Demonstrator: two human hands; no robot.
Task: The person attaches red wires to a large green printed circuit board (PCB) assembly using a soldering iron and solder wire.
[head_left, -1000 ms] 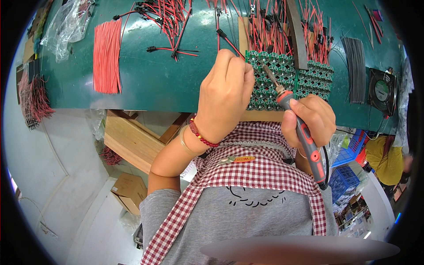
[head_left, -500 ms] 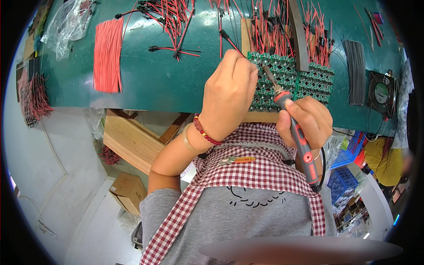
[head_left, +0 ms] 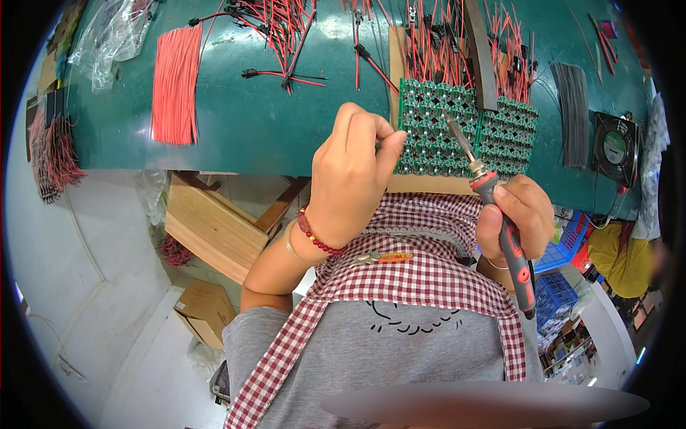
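My right hand (head_left: 529, 214) grips a grey and red soldering iron (head_left: 513, 250), with its metal tip slanting up and left over the green circuit boards (head_left: 432, 139). The boards lie in a dense grid near the table's front edge. Red wires (head_left: 436, 53) with black connectors rise from their far side. Just left of the boards is my left hand (head_left: 350, 171), its fingers curled and thumb and forefinger pinched together. Whatever may be between those fingertips is too small or hidden to make out.
A dark bar (head_left: 480, 57) lies across the wired boards. Left on the green table (head_left: 243, 136) lies a bundle of red wires (head_left: 174, 86); to the right are black wires (head_left: 572, 114) and a black fan (head_left: 616, 151). A wooden drawer (head_left: 214, 229) juts out below.
My left hand has drawn back toward me and left, off the boards' edge. My right hand has moved right and slightly down, taking the soldering iron's tip with it.
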